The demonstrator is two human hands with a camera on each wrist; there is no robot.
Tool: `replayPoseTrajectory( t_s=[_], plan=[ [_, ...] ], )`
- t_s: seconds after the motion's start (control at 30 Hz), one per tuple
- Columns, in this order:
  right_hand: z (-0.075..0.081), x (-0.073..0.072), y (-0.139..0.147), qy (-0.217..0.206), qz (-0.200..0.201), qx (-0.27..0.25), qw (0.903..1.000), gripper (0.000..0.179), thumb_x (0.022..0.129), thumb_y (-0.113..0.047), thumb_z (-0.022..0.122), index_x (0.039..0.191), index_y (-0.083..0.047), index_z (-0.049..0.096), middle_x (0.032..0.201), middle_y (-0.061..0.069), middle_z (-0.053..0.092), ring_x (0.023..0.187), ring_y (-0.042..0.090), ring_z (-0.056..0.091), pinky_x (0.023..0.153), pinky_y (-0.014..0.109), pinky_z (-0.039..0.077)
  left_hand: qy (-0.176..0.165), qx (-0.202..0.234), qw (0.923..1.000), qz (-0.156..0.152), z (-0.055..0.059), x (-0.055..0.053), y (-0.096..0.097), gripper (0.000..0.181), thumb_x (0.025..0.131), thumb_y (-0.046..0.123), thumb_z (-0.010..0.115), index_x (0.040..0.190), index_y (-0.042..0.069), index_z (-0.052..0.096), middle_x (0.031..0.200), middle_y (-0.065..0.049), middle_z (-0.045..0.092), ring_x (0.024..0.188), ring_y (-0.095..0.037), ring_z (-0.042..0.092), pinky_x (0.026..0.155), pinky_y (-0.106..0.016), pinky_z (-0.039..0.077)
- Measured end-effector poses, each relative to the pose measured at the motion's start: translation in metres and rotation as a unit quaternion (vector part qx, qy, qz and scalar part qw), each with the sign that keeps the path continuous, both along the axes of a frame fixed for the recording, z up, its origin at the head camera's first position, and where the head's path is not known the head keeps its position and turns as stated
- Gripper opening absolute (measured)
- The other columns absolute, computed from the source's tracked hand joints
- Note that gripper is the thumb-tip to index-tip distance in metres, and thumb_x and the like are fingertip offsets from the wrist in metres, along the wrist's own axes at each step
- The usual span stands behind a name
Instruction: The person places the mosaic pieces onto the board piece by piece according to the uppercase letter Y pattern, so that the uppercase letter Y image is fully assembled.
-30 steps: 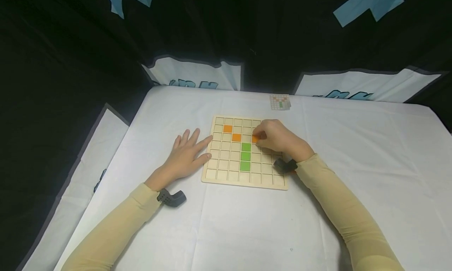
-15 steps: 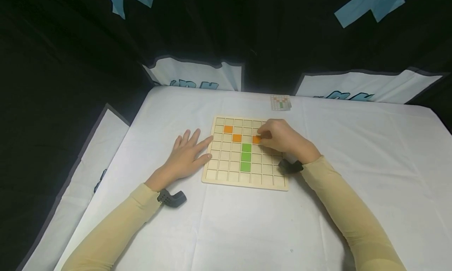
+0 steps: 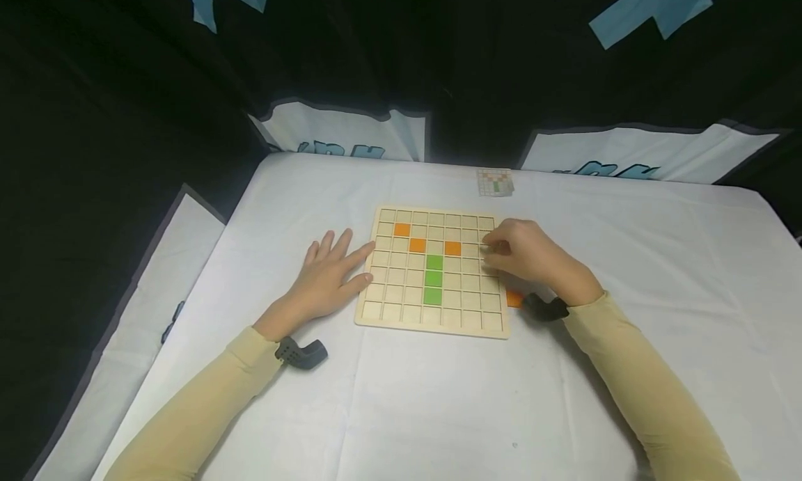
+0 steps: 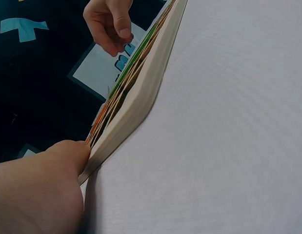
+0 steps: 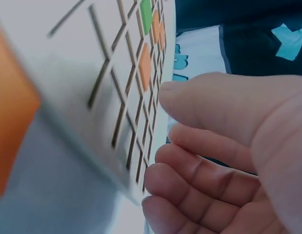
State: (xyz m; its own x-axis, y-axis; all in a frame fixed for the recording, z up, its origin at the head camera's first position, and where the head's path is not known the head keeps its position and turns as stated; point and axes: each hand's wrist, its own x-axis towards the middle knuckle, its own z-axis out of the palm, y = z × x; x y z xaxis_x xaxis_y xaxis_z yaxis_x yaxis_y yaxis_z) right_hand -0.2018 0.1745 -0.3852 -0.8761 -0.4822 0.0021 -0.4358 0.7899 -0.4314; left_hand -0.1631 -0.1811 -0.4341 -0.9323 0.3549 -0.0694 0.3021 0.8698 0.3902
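A wooden grid board [image 3: 395,295] lies flat on the white table. Three green square tiles [image 3: 434,278] form a column in its middle cells. Three orange square tiles sit higher up: two diagonally at the left, and one orange tile [image 3: 452,248] right of the column's top. My left hand [image 3: 318,280] lies with fingers spread, forefinger and thumb at the board's left edge. My right hand [image 3: 531,257] hovers over the board's right edge, fingers loosely bent. In the right wrist view, that hand [image 5: 224,131] has a gap between thumb and fingers and holds nothing.
Another orange piece [image 3: 514,298] lies beside the board's right edge, partly behind the dark wrist mount [image 3: 542,307]. A small printed card [image 3: 495,182] with a grid pattern lies near the table's far edge. Dark curtains [image 3: 476,63] stand behind the table.
My right hand has left the right-hand orange tile, which stays in its cell, and has moved right to the board's edge. The orange piece beside the board now shows more. My left hand stays put.
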Motion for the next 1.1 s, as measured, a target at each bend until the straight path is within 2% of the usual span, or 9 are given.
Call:
replayPoseTrajectory(
  t_s=[0.13,0.33,0.77,0.93,1.1],
  plan=[
    [0.0,0.006,0.012,-0.008,-0.012,-0.003,0.9999,0.032,0.085,-0.008,0.076,0.114,0.005,0.075,0.095,0.015,0.073,0.079,0.022,0.057,0.072,0.033,0.049,-0.001,-0.001,1.0,-0.001,0.001,0.0,0.0,0.063,0.103,0.047,0.05,0.16,0.023,0.036,0.17,-0.024,0.013,0.157,-0.051,0.0,0.124,-0.069,0.0],
    [0.001,0.016,0.023,-0.007,-0.015,0.0,0.9999,0.034,0.085,-0.01,0.077,0.114,0.006,0.074,0.095,0.015,0.073,0.077,0.02,0.057,0.07,0.031,0.048,0.001,0.002,1.0,0.002,0.001,0.0,-0.001,0.063,0.103,0.046,0.051,0.16,0.023,0.037,0.17,-0.024,0.013,0.157,-0.051,0.0,0.124,-0.069,-0.001],
    [-0.004,0.039,0.041,-0.006,-0.02,0.0,0.9998,0.036,0.083,-0.011,0.08,0.113,0.008,0.073,0.103,0.018,0.075,0.085,0.022,0.062,0.077,0.039,0.053,0.002,0.002,1.0,0.001,-0.001,-0.001,-0.001,0.063,0.103,0.047,0.05,0.16,0.023,0.037,0.17,-0.023,0.013,0.157,-0.05,-0.001,0.124,-0.068,-0.001],
    [-0.008,0.043,0.044,-0.001,-0.012,-0.005,0.9999,0.037,0.082,-0.011,0.081,0.112,0.008,0.074,0.104,0.018,0.075,0.088,0.023,0.065,0.078,0.041,0.055,0.0,0.0,1.0,0.001,-0.001,-0.001,-0.001,0.063,0.103,0.048,0.05,0.16,0.024,0.036,0.17,-0.023,0.013,0.157,-0.05,-0.001,0.125,-0.068,-0.001],
    [-0.01,0.046,0.042,0.0,0.011,-0.01,0.9999,0.037,0.079,-0.014,0.087,0.109,0.004,0.075,0.097,0.012,0.075,0.081,0.018,0.061,0.072,0.032,0.053,0.003,0.0,1.0,-0.002,-0.001,-0.001,-0.002,0.063,0.103,0.048,0.05,0.16,0.024,0.036,0.17,-0.023,0.013,0.157,-0.05,0.0,0.124,-0.069,-0.001]
  ],
)
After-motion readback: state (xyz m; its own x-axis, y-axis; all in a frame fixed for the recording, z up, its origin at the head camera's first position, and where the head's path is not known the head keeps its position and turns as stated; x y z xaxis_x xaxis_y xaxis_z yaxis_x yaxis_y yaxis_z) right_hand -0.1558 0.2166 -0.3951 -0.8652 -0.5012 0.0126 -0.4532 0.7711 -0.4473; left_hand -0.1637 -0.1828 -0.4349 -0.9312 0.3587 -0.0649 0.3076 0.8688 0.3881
